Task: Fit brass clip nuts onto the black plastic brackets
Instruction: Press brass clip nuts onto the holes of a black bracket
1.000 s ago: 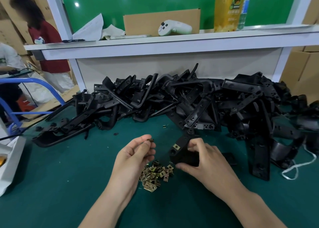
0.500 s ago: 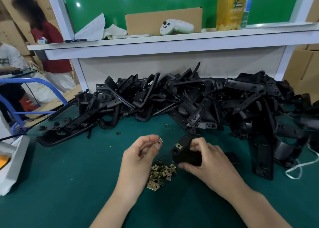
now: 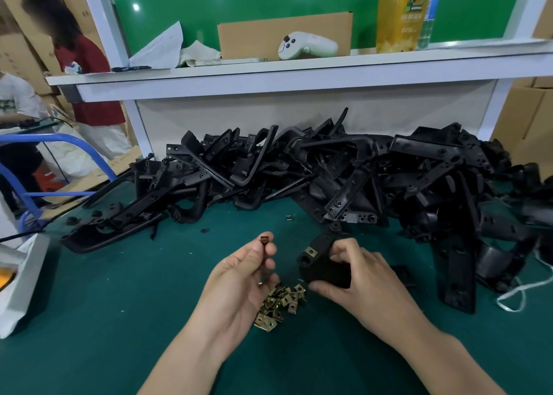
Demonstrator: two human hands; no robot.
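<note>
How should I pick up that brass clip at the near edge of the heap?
Pinch the brass clip by two opposite side edges, coming down from the near side: it lies fairly flat at the heap's outer edge, with bare green mat in front and other clips crowding behind.

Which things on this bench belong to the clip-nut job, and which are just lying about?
Job: clip nut pinched in left hand; bracket held in right hand; heap of clip nuts; pile of brackets.
Lying about: game controller, cardboard box, yellow bottle, papers, all on the shelf.
</note>
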